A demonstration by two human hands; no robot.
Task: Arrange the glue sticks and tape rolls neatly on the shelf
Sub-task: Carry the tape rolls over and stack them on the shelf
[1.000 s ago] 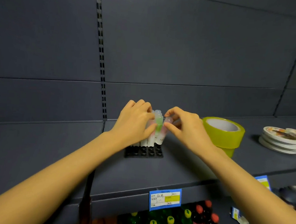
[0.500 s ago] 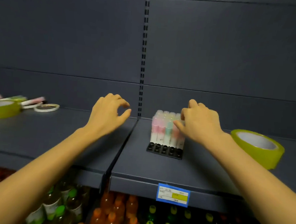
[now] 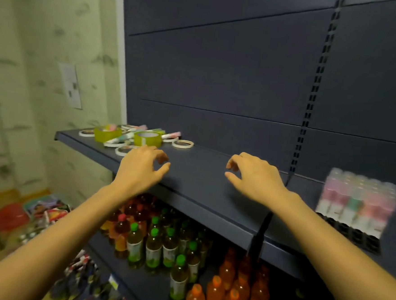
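Dark shelving fills the view: bottles, labels too blurred to read, stand below; over the shelf the left hand and right hand hover, loosely curled, holding nothing; glue sticks stand upright at right, tape rolls lie far left

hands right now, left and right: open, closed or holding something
Left hand: open, fingers loosely curled, holding nothing, above the dark grey metal shelf.
Right hand: open, fingers loosely curled, holding nothing.
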